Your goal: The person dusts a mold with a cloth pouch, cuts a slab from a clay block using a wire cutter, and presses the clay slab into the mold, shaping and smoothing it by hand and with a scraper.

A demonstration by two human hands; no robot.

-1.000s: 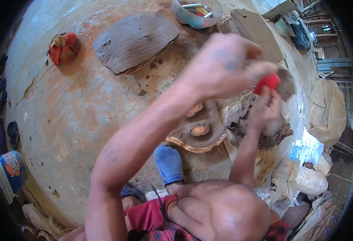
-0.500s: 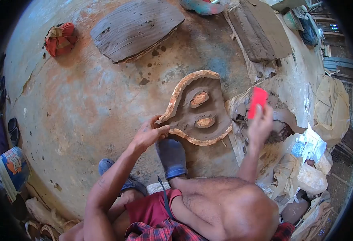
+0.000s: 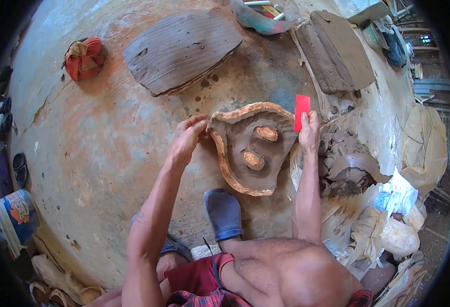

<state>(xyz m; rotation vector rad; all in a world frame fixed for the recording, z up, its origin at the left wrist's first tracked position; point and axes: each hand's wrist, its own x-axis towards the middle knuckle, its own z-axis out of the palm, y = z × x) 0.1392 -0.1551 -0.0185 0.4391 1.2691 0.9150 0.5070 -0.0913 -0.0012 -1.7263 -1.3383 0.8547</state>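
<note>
A mould with a pale orange rim (image 3: 227,171) lies on the floor in front of me, lined with grey clay (image 3: 235,138) around two orange raised ovals. My left hand (image 3: 188,134) is at its upper left corner, fingers close together against the rim; whether they pinch it is hard to see. In my right hand (image 3: 309,132) is a flat red scraper (image 3: 302,111), held upright near the mould's upper right corner. A heap of torn grey clay (image 3: 345,163) sits to the right of that hand.
A large grey clay slab (image 3: 184,51) lies beyond the mould, with stacked slabs (image 3: 335,51) at the upper right. A bowl of tools (image 3: 266,18) stands between them. A red cloth bundle (image 3: 84,59) is upper left, a bucket (image 3: 16,220) lower left.
The mould has turned, its narrow end now pointing up and left. My left hand has moved up with that end. My right hand has brought the red scraper left, from above the clay heap to the mould.
</note>
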